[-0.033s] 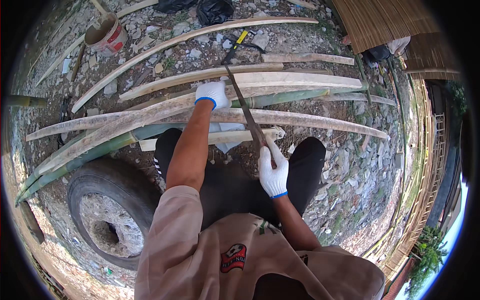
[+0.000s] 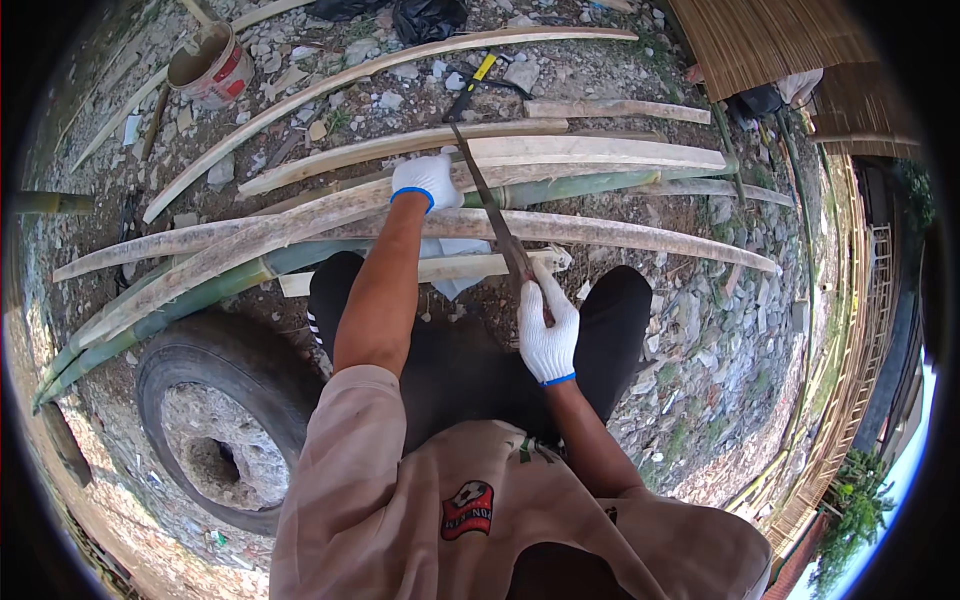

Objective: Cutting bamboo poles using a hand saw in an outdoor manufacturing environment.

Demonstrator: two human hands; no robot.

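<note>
My right hand (image 2: 548, 335), in a white knit glove with a blue cuff, is closed round the grip end of a handsaw (image 2: 490, 203). The saw's long dark blade narrows away from me and lies across a long, curved wooden board (image 2: 300, 222). Left of the blade, my left hand (image 2: 425, 183), gloved the same way, presses on that board with its fingers closed over the edge; the fingertips are hidden. Green bamboo poles (image 2: 560, 190) lie beneath the board. Another curved board (image 2: 620, 232) passes nearer to me, and a short pale piece (image 2: 460, 267) lies between my knees.
A tire (image 2: 170, 385) filled with concrete lies at my left. Beyond the boards are a tool with a yellow-and-black handle (image 2: 482, 68), a white-and-red bucket (image 2: 215, 80) and a black plastic bag (image 2: 430, 20). Rubble covers the ground; a slatted bamboo panel (image 2: 770, 45) stands far right.
My right hand and the saw have shifted slightly away from me, the blade sliding a little across the board. My left hand stays at the same spot on the board.
</note>
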